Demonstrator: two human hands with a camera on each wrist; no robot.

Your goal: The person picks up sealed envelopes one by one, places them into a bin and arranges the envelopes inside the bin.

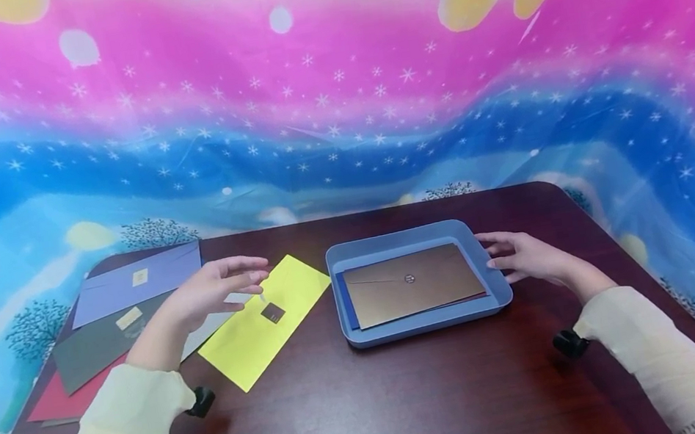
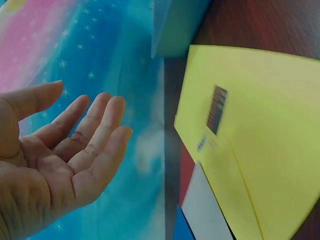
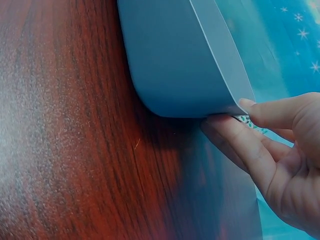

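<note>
A blue-grey tray (image 1: 429, 325) stands on the table with a bronze envelope (image 1: 413, 285) on top of a blue one (image 1: 349, 302) inside it. At the tray's right end my right hand (image 1: 530, 258) pinches the wall, thumb (image 3: 280, 111) at the rim and fingers against the outside. My left hand (image 1: 214, 291) hovers over the near-left edge of a yellow envelope (image 1: 279, 297), holding nothing. In the left wrist view, the fingers (image 2: 107, 135) are spread and slightly bent, palm showing. The yellow envelope has a dark rectangular seal and lies just left of the tray.
Left of the yellow envelope lie overlapping envelopes: a lavender one (image 1: 149, 274), a dark grey one (image 1: 93, 349), a red one (image 1: 62, 394) and a whitish one (image 2: 202, 200). A printed cloth (image 1: 331, 100) with snowflakes hangs behind the dark wooden table (image 1: 375, 413).
</note>
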